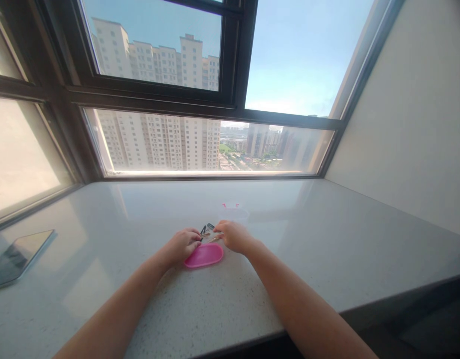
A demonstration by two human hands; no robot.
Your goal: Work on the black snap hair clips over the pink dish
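My left hand (185, 245) rests at the left end of a pink oval lid (204, 256), fingers bent and closed beside a little pile of small clip-like pieces (205, 232), some dark, some gold-coloured. From the other side, my right hand (231, 235) reaches into the same pile, its fingers curled and pressed together. What either hand pinches is too small and partly covered by the fingers. Just behind my right hand stands a clear plastic box (235, 214) with pink latches, its lower part hidden by that hand.
All this lies on a pale speckled stone sill (289, 239). A phone or tablet with a shiny screen (20, 257) lies at the far left. A dark-framed window (211, 178) closes off the back, and a white wall (409, 124) the right. The sill's front edge is near my forearms.
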